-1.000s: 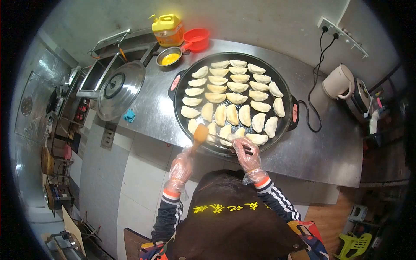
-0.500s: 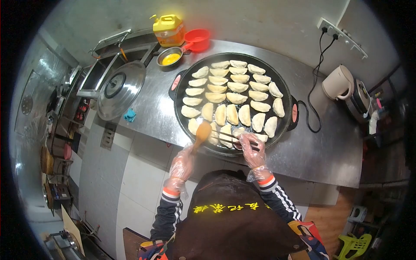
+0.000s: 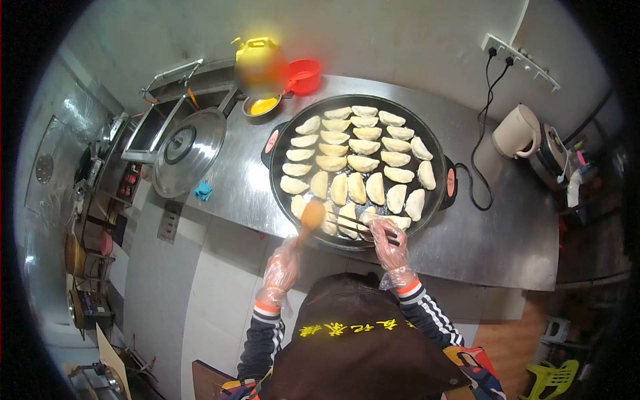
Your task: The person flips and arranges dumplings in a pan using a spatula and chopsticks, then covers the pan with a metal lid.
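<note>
A large round black pan (image 3: 435, 137) holds rows of half-moon dumplings (image 3: 363, 163). My left hand (image 3: 283, 263), in a clear plastic glove, is closed around the handle of a wooden spatula (image 3: 312, 215), whose head lies over the dumplings at the pan's lower left. My right hand (image 3: 389, 241), gloved too, is closed on dark chopsticks (image 3: 353, 222) at the pan's near edge. Their tips point left among the nearest dumplings, close to the spatula. Whether they touch a dumpling is too small to tell.
A glass lid (image 3: 190, 150) and blue cloth (image 3: 203, 191) are left of the pan. Behind stand a small pan of yellow liquid (image 3: 263, 106), a red dipper (image 3: 305, 76) and a yellow jug (image 3: 257, 60). At right are a kettle (image 3: 515, 131) and black cable (image 3: 475, 160).
The view has tilted, so the pan sits slightly lower in it. My right hand and the chopsticks have shifted a little right. Both hands keep their tools, with the spatula still at the pan's lower left.
</note>
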The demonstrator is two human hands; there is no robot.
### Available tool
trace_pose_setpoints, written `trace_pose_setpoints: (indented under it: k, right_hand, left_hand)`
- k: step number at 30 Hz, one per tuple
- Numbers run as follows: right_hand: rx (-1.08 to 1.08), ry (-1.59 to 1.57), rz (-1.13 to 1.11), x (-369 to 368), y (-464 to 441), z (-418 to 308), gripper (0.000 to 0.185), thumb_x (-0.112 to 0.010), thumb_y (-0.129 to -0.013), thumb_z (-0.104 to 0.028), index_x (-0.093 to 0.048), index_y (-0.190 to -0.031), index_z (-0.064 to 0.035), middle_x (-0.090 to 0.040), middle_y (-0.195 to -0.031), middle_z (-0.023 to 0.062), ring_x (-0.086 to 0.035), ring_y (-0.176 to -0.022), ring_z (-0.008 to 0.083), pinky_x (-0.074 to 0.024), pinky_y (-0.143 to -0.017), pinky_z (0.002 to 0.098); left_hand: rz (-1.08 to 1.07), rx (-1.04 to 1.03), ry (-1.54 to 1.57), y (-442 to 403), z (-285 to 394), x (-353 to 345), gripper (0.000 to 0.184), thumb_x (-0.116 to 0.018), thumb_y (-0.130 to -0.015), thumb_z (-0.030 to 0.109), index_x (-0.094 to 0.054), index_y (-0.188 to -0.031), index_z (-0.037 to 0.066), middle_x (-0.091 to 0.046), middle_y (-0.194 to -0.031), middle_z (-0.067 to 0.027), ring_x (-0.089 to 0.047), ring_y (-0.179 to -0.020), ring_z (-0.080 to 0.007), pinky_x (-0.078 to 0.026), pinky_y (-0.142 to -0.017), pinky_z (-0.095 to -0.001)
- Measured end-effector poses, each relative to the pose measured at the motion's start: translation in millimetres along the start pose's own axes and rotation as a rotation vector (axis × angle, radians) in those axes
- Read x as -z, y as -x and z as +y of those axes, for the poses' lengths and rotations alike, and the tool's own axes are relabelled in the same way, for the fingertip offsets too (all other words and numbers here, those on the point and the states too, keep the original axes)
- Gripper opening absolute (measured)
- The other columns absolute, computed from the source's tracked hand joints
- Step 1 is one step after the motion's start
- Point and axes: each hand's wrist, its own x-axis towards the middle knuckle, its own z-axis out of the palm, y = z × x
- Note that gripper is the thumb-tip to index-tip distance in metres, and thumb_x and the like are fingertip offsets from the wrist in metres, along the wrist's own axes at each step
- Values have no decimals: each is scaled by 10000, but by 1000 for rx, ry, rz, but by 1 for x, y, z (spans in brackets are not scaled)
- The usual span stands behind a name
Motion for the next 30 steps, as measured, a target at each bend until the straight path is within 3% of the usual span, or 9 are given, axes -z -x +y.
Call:
trace_pose_setpoints:
  k: [3,9,12,18,21,24,26,29,30]
  right_hand:
    - [53,-31,108,-2,-1,-7,143,-615,-917,-126,-667,-944,5,-663,-898,58,-645,-780,112,-528,-691,244]
    - [60,71,191,0,1,1,125,-631,-911,-133,-661,-934,-14,-666,-906,63,-642,-783,116,-531,-684,250]
    - [-84,-68,174,17,-19,-7,149,-614,-927,-152,-652,-961,-12,-661,-921,74,-645,-803,121,-535,-694,264]
    - [113,51,220,9,-47,-10,121,-621,-918,-132,-650,-970,-27,-649,-931,85,-643,-824,142,-524,-718,253]
    - [236,233,235,-5,-53,7,96,-637,-886,-81,-631,-961,-22,-635,-880,85,-625,-788,165,-522,-671,287]
    - [110,26,222,-10,-52,-6,102,-641,-893,-112,-642,-956,-32,-645,-883,80,-629,-776,151,-515,-674,280]
    - [100,215,97,-7,-54,41,317,-647,-859,-33,-563,-1163,-64,-610,-1080,54,-614,-951,134,-478,-788,270]
    - [129,326,57,2,-57,44,349,-630,-867,-45,-529,-1201,-52,-595,-1153,55,-593,-1028,130,-439,-850,273]
    - [157,243,156,-4,-59,37,224,-646,-879,-102,-581,-1085,-45,-631,-1046,78,-618,-929,147,-477,-784,292]
  left_hand:
    - [-10,33,151,3,-20,-12,355,-456,-885,80,-569,-1206,-22,-649,-961,-212,-654,-748,-283,-511,-690,-362]
    - [-31,11,133,1,-17,-12,357,-455,-909,90,-547,-1233,-26,-655,-904,-141,-569,-551,-121,-466,-507,-277]
    - [-39,129,343,2,1,1,363,-457,-918,97,-531,-1250,-29,-655,-892,-124,-552,-518,-103,-447,-471,-262]
    - [11,260,573,8,16,7,414,-467,-943,130,-459,-1316,-50,-649,-920,-109,-507,-462,-84,-408,-430,-232]
    - [-11,225,536,11,2,3,428,-475,-948,150,-448,-1325,-52,-645,-926,-107,-496,-457,-78,-398,-422,-227]
    - [7,275,566,16,6,9,433,-482,-945,155,-450,-1325,-50,-645,-922,-104,-498,-461,-76,-397,-419,-226]
    - [3,302,592,18,6,10,436,-485,-944,160,-450,-1326,-48,-644,-925,-104,-498,-462,-75,-396,-416,-225]
    - [-11,323,587,19,6,11,437,-484,-944,164,-452,-1325,-47,-644,-929,-104,-499,-461,-76,-395,-415,-224]
    - [-19,328,578,20,6,11,436,-483,-944,164,-453,-1324,-46,-644,-931,-103,-499,-461,-77,-395,-415,-223]
